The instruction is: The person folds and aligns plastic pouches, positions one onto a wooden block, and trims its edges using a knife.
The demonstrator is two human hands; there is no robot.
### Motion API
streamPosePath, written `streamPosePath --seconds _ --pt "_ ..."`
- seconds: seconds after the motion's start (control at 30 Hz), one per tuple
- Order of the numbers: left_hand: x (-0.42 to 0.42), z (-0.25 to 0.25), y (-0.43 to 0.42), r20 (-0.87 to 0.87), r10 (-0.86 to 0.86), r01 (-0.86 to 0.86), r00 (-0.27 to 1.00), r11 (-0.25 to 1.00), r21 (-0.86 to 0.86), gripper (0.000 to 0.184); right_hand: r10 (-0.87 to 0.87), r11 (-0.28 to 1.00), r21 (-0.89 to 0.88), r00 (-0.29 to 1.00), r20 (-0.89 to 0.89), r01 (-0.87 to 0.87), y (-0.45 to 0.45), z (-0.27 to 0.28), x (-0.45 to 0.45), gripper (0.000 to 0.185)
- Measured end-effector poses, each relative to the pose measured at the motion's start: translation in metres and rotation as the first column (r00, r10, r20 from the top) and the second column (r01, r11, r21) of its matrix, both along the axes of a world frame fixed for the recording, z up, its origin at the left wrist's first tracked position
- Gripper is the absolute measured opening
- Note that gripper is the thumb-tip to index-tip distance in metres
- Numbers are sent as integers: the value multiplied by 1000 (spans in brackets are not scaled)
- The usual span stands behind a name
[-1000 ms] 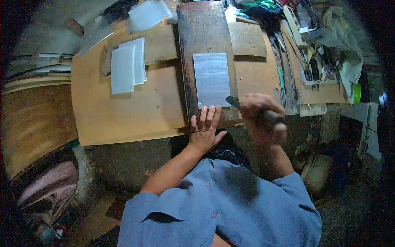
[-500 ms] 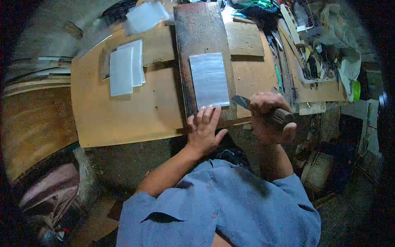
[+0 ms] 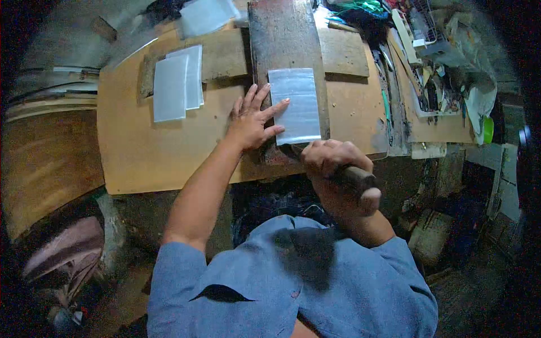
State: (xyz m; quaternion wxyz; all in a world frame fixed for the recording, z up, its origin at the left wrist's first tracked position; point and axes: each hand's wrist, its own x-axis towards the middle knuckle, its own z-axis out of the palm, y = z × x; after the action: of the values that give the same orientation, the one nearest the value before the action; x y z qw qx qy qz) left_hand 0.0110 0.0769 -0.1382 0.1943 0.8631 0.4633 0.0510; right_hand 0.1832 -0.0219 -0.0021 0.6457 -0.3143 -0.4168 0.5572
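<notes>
A shiny, translucent plastic-looking sheet [image 3: 298, 107], possibly a stack, lies on a dark wooden board [image 3: 284, 34]. Spread at its left side is my left hand [image 3: 251, 121], open, index fingertip and thumb on the sheet and the other fingers on the board. My right hand [image 3: 338, 160] is closed round the thick wooden handle of a knife [image 3: 358, 181]. Its dark blade [image 3: 290, 150] lies at the sheet's near edge, partly hidden by my fingers; whether it touches the sheet I cannot tell.
Similar translucent sheets [image 3: 170, 87] lie left of the board, and another pile [image 3: 205, 17] sits at the back. A crosswise plank [image 3: 344, 53] runs beneath the board. On the right, a tray of tools [image 3: 437, 101] stands near a green object [image 3: 488, 129]. The tabletop's front edge [image 3: 169, 189] is close to my body.
My left hand has moved from the sheet's near edge up to its left side. My right hand has brought the knife leftward to the near edge. The view has shifted slightly.
</notes>
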Motion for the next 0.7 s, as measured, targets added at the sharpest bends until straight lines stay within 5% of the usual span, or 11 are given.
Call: streamPosePath --seconds 0.27,0.33,0.37,0.4,0.5,0.63,0.7 --pt "-1 -9 1 25 6 -7 1000 1000 28 66 127 986 -106 991 -33 -130 11 -30 1 74" --pt "0 -8 0 21 0 0 1000 1000 8 66 15 983 -172 972 -233 -57 8 -22 -1 74" --pt "1 -9 1 9 6 -5 1000 1000 -7 66 52 996 -48 949 -312 -70 4 -29 4 70" --pt "0 -10 0 -5 14 -14 1000 1000 -27 66 53 996 -52 949 -311 -73 4 -28 5 70" --pt "-1 -15 -1 30 3 -5 1000 999 42 65 26 998 -56 989 143 -18 6 -19 7 69" --pt "0 -12 -1 9 3 -3 1000 1000 23 65 -67 997 -41 988 -139 62 13 -31 11 81" --pt "1 -10 -1 -3 15 -14 1000 999 34 66 -23 1000 13 997 -67 24 7 -8 17 80"
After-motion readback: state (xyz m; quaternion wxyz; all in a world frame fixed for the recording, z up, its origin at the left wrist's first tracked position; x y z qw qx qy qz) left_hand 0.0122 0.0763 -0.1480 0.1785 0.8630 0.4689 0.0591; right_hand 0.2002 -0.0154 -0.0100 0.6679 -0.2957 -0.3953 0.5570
